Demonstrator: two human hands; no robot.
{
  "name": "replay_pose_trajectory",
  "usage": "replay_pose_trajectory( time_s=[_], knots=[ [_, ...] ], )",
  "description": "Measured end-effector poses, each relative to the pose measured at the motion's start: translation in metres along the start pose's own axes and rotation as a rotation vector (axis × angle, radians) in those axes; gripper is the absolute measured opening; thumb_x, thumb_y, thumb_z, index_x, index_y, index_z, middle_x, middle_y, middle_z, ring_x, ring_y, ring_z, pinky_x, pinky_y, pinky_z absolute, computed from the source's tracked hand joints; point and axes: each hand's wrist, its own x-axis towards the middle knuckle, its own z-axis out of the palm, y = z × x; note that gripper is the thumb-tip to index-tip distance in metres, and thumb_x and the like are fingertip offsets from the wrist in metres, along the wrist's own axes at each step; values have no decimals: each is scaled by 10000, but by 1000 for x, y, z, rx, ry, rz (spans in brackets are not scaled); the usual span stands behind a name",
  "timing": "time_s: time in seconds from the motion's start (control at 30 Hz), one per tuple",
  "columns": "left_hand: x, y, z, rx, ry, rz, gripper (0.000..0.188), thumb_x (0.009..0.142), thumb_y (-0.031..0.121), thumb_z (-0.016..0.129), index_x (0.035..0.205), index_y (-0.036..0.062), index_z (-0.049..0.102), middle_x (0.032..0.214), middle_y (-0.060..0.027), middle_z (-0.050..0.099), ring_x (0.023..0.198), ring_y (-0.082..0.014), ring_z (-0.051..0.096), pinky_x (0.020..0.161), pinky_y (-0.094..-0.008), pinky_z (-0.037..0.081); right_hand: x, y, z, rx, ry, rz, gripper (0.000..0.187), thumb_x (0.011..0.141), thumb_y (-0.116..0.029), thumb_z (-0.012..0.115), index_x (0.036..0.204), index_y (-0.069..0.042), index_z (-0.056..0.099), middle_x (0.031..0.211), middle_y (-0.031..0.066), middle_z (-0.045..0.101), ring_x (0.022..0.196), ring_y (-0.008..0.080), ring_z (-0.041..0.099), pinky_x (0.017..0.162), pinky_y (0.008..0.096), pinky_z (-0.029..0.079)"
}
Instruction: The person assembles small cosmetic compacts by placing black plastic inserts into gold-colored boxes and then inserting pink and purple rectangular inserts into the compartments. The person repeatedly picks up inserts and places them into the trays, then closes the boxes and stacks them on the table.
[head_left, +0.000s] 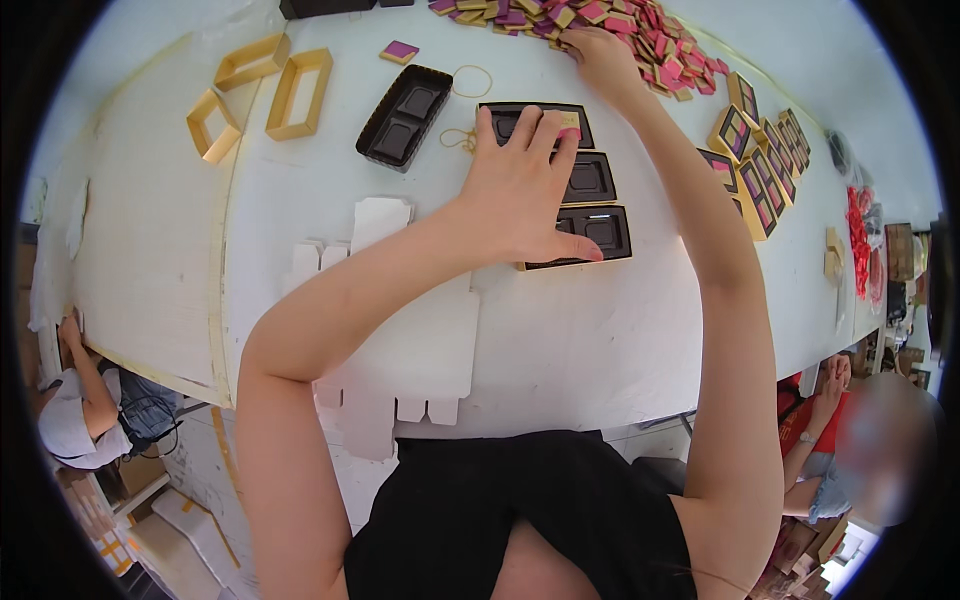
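Observation:
My left hand [520, 185] is spread, palm down, across a column of gold-edged boxes with black two-well inserts. It covers most of the far box [490, 108], where a small pink-and-gold box [570, 122] sits by my fingertips. The middle box [590, 178] shows between finger and thumb. My thumb lies over the near box [622, 235]. Farther off, my right hand [603, 65] reaches to the edge of a heap of small pink, purple and gold boxes [660, 40]. Its fingers are bent together, and whatever is between them is hidden.
An empty black insert tray [405, 115] lies left of the boxes, beside gold elastic loops [472, 80]. Gold box frames [300, 92] stand farther left. Flat white cartons [410, 345] lie under my left forearm. Filled boxes [760, 185] cluster at right. Other people sit at both sides.

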Motion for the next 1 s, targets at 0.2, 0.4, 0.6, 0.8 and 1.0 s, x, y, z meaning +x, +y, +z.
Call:
replay_pose_trajectory(
  time_s=[0.2, 0.4, 0.6, 0.8, 1.0],
  knots=[
    [5, -6, 6, 29, -22, 44, 1246, 696, 872, 523, 1462, -84, 297, 1551, -247, 260, 1479, -354, 189, 1131, -687, 98, -23, -28, -46, 733, 74, 522, 197, 918, -93, 620, 1083, -17, 694, 964, 117, 714, 943, 204, 700, 783, 320, 579],
    [6, -10, 11, 24, -18, 63, 1245, 725, 865, 493, 1482, -91, 243, 1569, -253, 227, 1484, -347, 188, 1143, -673, 71, -42, -32, -89, 1314, 12, 695, 343, 942, -112, 626, 1209, 98, 574, 1045, 147, 681, 897, 221, 707, 785, 295, 616],
    [-17, -16, -12, 54, 73, -118, 1102, 837, 764, 482, 1439, -138, 291, 1526, -304, 272, 1455, -391, 237, 1135, -632, 187, -46, -72, -116, 647, 13, 382, 278, 897, -125, 640, 1118, 43, 619, 879, 157, 710, 780, 267, 711, 670, 356, 584],
    [-45, -11, 6, -4, 18, -206, 1017, 896, 690, 468, 1402, -179, 314, 1485, -335, 308, 1412, -436, 290, 1123, -576, 258, -45, -160, -79, -57, -75, -77, 95, 866, -114, 584, 899, -25, 581, 720, 161, 659, 695, 364, 659, 663, 479, 521],
    [-58, -12, 16, -33, 124, -180, 984, 902, 669, 488, 1414, -149, 299, 1450, -324, 348, 1405, -435, 304, 1096, -617, 275, -73, -135, -94, 381, -58, -179, 357, 893, 22, 555, 1239, -48, 612, 1229, 146, 651, 1184, 334, 592, 957, 386, 501]
  ],
)
